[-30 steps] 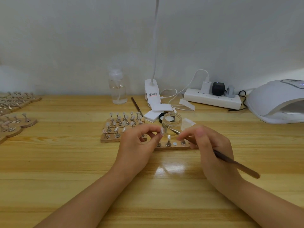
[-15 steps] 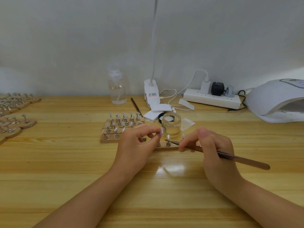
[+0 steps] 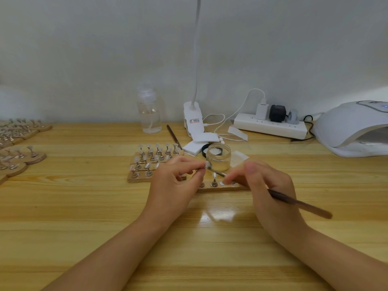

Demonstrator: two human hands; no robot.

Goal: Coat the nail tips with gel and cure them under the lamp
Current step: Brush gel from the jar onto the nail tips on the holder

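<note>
The left hand (image 3: pixel 172 181) pinches a small stand between thumb and forefinger, holding its clear nail tip (image 3: pixel 207 164) up just in front of the glass gel jar (image 3: pixel 218 157). The right hand (image 3: pixel 270 190) grips a dark-handled brush (image 3: pixel 298 203) like a pen, fingers curled round the shaft, its bristle end meeting the held nail tip while the handle slants back to the right over the table (image 3: pixel 84 206). Below the two hands lies a wooden holder strip (image 3: pixel 222 186) with one upright stand and a few bare metal discs showing. Behind the left hand sit more wooden strips with rows of mounted nail tips (image 3: pixel 156 153). At the far right stands the white curing lamp (image 3: pixel 354 129), well apart from the hands, beside a power strip (image 3: pixel 270 128) against the wall. A clear pump bottle (image 3: pixel 149 114) and the clip base of a desk lamp (image 3: pixel 193 120) stand farther back, and more holder boards (image 3: pixel 19 152) lie at the left edge.
</note>
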